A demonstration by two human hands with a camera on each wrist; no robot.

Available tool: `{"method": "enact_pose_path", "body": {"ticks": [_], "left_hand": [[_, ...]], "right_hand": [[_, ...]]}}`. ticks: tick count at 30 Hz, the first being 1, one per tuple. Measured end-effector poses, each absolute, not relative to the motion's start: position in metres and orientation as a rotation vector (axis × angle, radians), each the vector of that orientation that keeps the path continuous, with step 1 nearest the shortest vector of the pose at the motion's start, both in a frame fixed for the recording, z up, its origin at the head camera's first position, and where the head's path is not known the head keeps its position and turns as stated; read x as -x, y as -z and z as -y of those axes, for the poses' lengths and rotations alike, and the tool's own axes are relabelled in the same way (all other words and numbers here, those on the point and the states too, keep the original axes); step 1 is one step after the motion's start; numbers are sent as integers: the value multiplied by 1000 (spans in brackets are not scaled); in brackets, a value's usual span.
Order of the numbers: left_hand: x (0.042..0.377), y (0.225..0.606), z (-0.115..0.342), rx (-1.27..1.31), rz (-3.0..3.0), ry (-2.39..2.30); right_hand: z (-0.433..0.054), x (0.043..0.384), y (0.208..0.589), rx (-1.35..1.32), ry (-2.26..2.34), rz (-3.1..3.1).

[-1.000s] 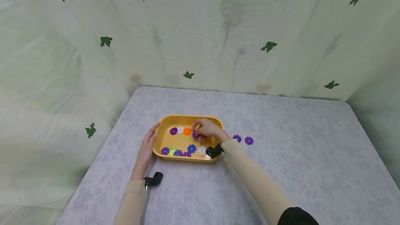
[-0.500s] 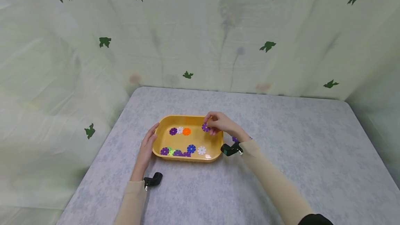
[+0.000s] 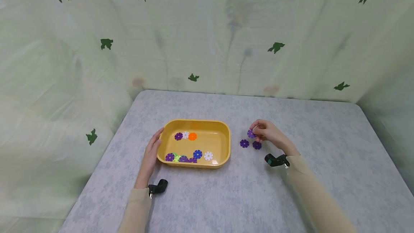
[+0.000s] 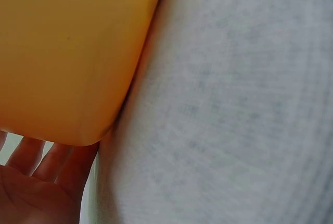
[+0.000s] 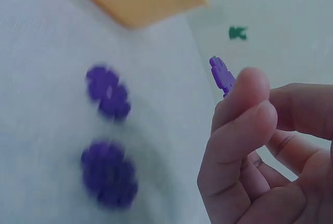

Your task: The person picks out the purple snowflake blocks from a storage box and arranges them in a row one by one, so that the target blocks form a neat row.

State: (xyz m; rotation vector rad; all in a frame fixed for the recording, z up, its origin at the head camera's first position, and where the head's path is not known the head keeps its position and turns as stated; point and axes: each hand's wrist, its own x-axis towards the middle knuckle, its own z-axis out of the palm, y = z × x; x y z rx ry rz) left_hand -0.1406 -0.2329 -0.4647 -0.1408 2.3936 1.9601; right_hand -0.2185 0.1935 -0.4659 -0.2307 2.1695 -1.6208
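My right hand pinches a purple flower-shaped plastic disc between thumb and fingertips, above the table to the right of the tray. In the right wrist view that same disc shows nearly edge-on. Two more purple discs, one nearer the tray and one just below the hand, lie flat on the table. My left hand rests against the left end of the yellow tray; in the left wrist view its fingers lie fairly straight along the tray's outer wall.
Inside the tray a purple, a white and an orange disc form a row at the back. Along its front lie several purple and green discs, a blue one and a white one. A pale curtain hangs behind the table.
My right hand has lifted a purple disc out of the tray and carried it right, over to the two purple discs on the table. The left hand has stayed at the tray.
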Motion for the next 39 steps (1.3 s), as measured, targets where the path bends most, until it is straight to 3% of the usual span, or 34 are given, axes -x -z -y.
{"method": "enact_pose_path", "body": {"ticks": [11,25,31,39], "left_hand": [[139,464,234,133,-2391,-1972],[139,465,234,132,-2406,-1968],[140,466,235,122,-2407,-1970],[142,466,234,127,-2405,-1961]], "right_hand": [[-242,195,487,198,1481,-2312],[-241,192,476,157,1291,-2505],[-225,198,463,248,1418,-2430],[-165,208,443,388,1527,-2250]]}}
